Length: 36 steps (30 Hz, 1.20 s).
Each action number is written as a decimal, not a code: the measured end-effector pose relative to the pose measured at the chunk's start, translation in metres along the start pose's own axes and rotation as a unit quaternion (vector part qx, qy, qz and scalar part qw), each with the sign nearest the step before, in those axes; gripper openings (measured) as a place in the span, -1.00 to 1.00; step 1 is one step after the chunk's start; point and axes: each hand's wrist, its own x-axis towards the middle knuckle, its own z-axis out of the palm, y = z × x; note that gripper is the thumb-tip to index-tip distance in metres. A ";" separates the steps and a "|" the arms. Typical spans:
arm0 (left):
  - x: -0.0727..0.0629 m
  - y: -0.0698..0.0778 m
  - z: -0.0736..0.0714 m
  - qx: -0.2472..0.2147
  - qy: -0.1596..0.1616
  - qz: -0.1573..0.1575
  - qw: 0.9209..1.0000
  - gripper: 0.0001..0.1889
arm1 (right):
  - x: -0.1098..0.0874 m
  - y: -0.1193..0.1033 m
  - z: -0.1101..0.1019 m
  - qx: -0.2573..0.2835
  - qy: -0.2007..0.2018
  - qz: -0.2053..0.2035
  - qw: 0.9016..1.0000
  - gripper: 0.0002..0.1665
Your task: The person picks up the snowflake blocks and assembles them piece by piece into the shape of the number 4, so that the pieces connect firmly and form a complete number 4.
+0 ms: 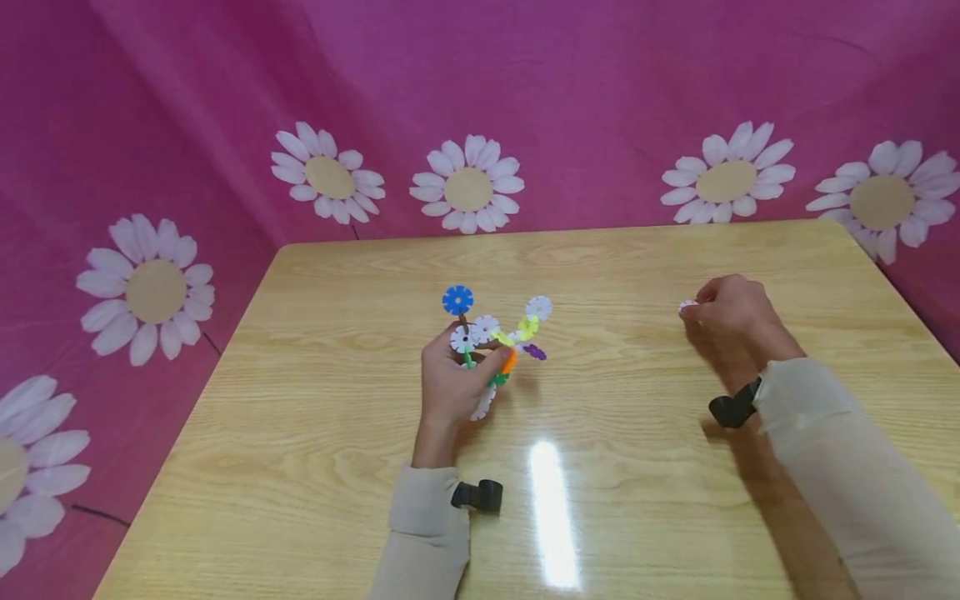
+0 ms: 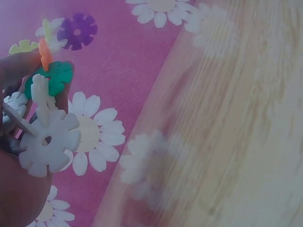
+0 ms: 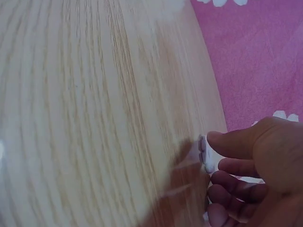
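My left hand (image 1: pixel 453 379) grips a cluster of notched plastic discs joined at their slots, held above the table. A blue disc (image 1: pixel 457 300) tops its left side, and a white disc (image 1: pixel 538 307) tops the right. Yellow, orange and green pieces sit between, with a purple disc (image 2: pixel 77 31) sticking out. Near the wrist, a large white disc (image 2: pixel 50 144) shows in the left wrist view. Over on the right, my right hand (image 1: pixel 738 312) pinches a single white disc (image 3: pixel 206 153) between thumb and fingers, close over the tabletop.
A wood-grain table (image 1: pixel 337 333) with rounded corners spreads under both hands. Behind it and on the left hangs a pink cloth (image 1: pixel 585 108) printed with white daisies. Black straps with mounts (image 1: pixel 480 497) sit at both cuffs. A bright light reflection lies on the table.
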 end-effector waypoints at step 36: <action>-0.001 0.005 -0.002 -0.005 0.006 -0.019 1.000 -0.74 | -0.028 -0.039 0.037 0.087 0.007 -0.081 0.993 -0.67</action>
